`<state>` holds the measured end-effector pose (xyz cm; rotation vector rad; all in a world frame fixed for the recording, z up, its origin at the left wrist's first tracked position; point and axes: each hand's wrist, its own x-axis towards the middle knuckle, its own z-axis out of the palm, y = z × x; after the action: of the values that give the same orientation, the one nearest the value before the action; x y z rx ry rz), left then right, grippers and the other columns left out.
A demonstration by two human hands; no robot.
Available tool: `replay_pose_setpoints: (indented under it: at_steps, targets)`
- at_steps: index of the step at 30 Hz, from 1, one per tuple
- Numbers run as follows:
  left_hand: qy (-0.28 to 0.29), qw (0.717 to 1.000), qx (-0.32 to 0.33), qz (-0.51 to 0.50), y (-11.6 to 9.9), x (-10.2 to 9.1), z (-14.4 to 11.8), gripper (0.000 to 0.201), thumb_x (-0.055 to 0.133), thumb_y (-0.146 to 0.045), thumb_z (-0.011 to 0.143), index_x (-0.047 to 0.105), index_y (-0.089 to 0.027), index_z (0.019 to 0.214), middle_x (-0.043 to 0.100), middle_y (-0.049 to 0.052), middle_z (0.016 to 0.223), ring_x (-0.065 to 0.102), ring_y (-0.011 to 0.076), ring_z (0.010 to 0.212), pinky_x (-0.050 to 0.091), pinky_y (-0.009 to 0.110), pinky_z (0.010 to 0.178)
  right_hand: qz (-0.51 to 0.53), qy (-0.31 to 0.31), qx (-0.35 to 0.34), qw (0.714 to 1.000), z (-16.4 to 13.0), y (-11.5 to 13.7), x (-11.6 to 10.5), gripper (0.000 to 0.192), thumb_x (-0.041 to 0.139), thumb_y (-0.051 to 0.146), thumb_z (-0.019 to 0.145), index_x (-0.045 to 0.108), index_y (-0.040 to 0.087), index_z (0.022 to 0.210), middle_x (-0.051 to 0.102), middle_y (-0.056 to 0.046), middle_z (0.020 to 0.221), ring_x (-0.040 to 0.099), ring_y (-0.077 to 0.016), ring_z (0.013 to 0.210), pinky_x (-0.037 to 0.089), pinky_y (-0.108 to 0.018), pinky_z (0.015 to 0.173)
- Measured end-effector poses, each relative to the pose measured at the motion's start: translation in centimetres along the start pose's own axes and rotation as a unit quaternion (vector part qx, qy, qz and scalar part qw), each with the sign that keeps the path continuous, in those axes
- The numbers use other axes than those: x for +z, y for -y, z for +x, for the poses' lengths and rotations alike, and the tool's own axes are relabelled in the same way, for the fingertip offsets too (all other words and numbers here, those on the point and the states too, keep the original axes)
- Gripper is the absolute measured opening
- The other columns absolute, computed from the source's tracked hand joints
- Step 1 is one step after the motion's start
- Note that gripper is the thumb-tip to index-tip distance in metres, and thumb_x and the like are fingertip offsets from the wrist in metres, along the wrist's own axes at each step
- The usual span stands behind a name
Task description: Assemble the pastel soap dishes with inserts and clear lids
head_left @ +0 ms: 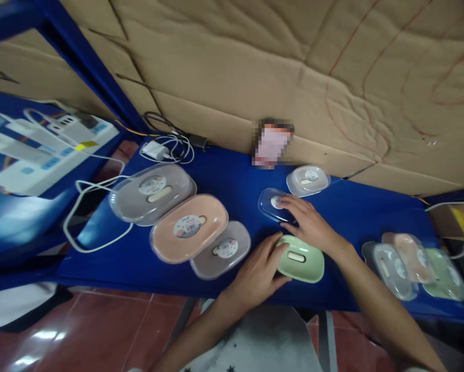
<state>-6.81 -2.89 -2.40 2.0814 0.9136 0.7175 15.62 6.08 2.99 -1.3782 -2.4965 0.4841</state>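
My left hand (260, 271) grips the left end of a light green oval dish (302, 259) lying on the blue table (356, 212). My right hand (309, 223) reaches over the green dish and rests its fingers on a clear oval lid (268, 205) with a round sticker, just behind it. Another clear lid (308, 180) sits farther back near the cardboard wall.
Left of my hands lie a grey dish (152, 192), a pink dish (189, 228) and a smaller grey dish (221, 250), all lidded and overlapping. Stacked clear, pink and green dishes (414, 263) sit at right. A white charger and cables (162, 150) lie at the back; a blurred card (271, 143) leans on the cardboard.
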Motion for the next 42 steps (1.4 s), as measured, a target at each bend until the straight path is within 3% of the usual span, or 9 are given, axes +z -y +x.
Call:
replay_pose_setpoints:
  at_steps: [5,8,14,20,26,33,39,42]
  targets:
    - [-0.043,0.998,-0.041,-0.027,0.3,0.7,-0.1,0.119,0.083,-0.031,0.094,-0.006,-0.030,0.174,0.042,0.023,0.170,0.046,0.0388,0.157,0.047,0.060,0.124,0.076,-0.089,0.079,0.990,-7.2,0.2,-1.0,0.048,0.065,0.032,0.104,0.055,0.028,0.151,0.063,-0.011,0.156,0.059,-0.0266,0.147,0.052,-0.050,0.121]
    - [-0.051,0.996,-0.067,-0.030,0.5,1.3,-0.2,0.129,0.082,-0.031,0.095,-0.021,-0.032,0.172,0.041,0.023,0.171,0.045,0.0390,0.158,0.048,0.060,0.124,0.084,-0.109,0.090,0.986,-10.7,1.3,0.2,0.047,0.065,0.030,0.104,0.056,0.027,0.150,0.056,-0.013,0.163,0.055,-0.0279,0.151,0.054,-0.049,0.120]
    - [-0.046,0.997,-0.058,-0.005,0.8,1.4,0.0,0.123,0.082,-0.036,0.095,-0.013,-0.037,0.173,0.032,0.019,0.177,0.037,0.0385,0.162,0.044,0.059,0.127,0.041,-0.104,-0.026,0.993,-12.7,3.1,3.1,0.045,0.059,0.013,0.100,0.061,0.026,0.142,0.066,-0.007,0.153,0.052,-0.0267,0.153,0.028,-0.066,0.135]
    - [-0.011,0.999,-0.048,0.010,0.8,0.5,0.4,0.108,0.080,-0.039,0.097,0.005,-0.038,0.174,0.040,0.016,0.173,0.043,0.0355,0.159,0.044,0.056,0.127,-0.079,-0.116,-0.107,0.984,-13.5,2.4,4.7,0.043,0.065,0.011,0.099,0.066,0.020,0.141,0.064,-0.009,0.156,0.043,-0.0249,0.160,0.015,-0.063,0.139]
    - [-0.006,0.998,-0.051,0.026,0.8,0.4,0.5,0.105,0.080,-0.040,0.096,0.009,-0.036,0.174,0.040,0.015,0.172,0.043,0.0342,0.159,0.044,0.056,0.128,-0.146,-0.098,-0.127,0.976,-14.3,1.4,5.2,0.057,0.066,0.014,0.104,0.054,0.029,0.158,0.060,-0.002,0.160,0.038,-0.0217,0.162,0.014,-0.064,0.139]
    - [-0.002,0.998,-0.044,0.044,0.5,0.4,0.5,0.109,0.082,-0.040,0.095,0.008,-0.037,0.175,0.042,0.014,0.171,0.045,0.0341,0.158,0.045,0.055,0.127,-0.120,-0.151,-0.113,0.975,-14.6,1.6,4.8,0.065,0.075,0.020,0.101,0.049,0.024,0.161,0.065,-0.005,0.154,0.038,-0.0212,0.162,0.025,-0.055,0.139]
    - [0.006,0.998,-0.005,0.069,0.9,0.4,0.5,0.094,0.080,-0.042,0.095,0.025,-0.043,0.172,0.040,0.014,0.171,0.048,0.0358,0.155,0.048,0.057,0.124,-0.113,-0.149,-0.116,0.976,-15.2,1.5,4.7,0.076,0.078,0.019,0.098,0.042,0.022,0.165,0.064,-0.007,0.156,0.043,-0.0250,0.160,0.030,-0.058,0.137]
    - [0.010,0.998,-0.003,0.069,1.0,0.2,0.6,0.094,0.079,-0.045,0.095,0.024,-0.044,0.172,0.041,0.014,0.170,0.050,0.0363,0.153,0.050,0.058,0.123,-0.105,-0.147,-0.122,0.976,-15.4,1.4,4.7,0.077,0.078,0.018,0.097,0.042,0.021,0.165,0.064,-0.008,0.156,0.045,-0.0258,0.158,0.030,-0.059,0.137]
